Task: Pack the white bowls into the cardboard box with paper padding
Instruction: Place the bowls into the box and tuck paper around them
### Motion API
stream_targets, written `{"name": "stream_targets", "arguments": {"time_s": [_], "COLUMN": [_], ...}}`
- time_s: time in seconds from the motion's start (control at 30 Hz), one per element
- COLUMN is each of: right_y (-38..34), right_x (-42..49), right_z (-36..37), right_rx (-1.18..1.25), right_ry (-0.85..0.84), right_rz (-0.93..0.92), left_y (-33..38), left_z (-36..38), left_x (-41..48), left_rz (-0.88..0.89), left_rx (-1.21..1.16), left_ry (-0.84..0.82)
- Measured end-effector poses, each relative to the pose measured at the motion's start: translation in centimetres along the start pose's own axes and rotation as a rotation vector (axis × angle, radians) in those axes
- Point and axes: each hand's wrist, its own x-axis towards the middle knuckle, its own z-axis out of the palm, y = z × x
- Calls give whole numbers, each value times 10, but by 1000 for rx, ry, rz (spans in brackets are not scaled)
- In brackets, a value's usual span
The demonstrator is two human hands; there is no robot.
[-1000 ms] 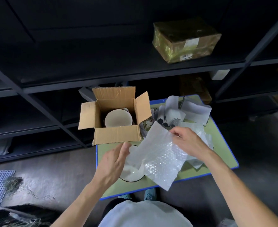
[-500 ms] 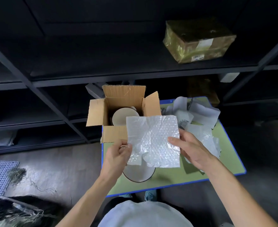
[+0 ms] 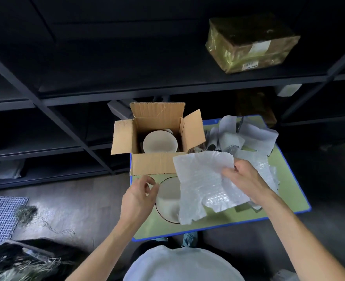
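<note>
Below dark shelves (image 3: 167, 86), the right hand (image 3: 246, 179) pinches a padding sheet (image 3: 200, 179) above a white bowl (image 3: 167, 201) at the near edge of the bench (image 3: 279, 199); left hand (image 3: 137, 199) loose, empty. Sheet should blanket the boxed bowl (image 3: 159, 142) first.

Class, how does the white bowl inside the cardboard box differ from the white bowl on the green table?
The boxed bowl sits inside the cardboard box; the table bowl stands outside on the green table, in front of it. The boxed bowl's mouth shows almost whole; the table bowl's right side is hidden by the bubble-wrap sheet in the right hand. Both are white, round, mouth-up.
</note>
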Motion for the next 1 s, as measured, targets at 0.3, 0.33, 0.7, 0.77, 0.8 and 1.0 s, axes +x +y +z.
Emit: {"name": "stream_targets", "arguments": {"time_s": [0.3,0.33,0.7,0.77,0.8,1.0], "right_y": [11,13,35,35,34,21], "right_x": [-7,-7,-5,-5,-5,-14], "right_z": [-15,-16,-45,-46,-46,-35], "right_rx": [19,12,-95,-127,-145,-73], "right_ry": [-70,-70,-7,13,16,-92], "right_rz": [52,55,125,131,127,49], "left_y": [-1,1,19,29,35,75], "left_z": [10,10,-24,-27,-28,-24], "left_x": [3,4,-8,-13,-16,-26], "left_rz": [13,35,78,107,126,141], "left_rx": [118,154,21,-12,-33,-223], "left_ry": [-210,-217,-314,-317,-320,-348]}}
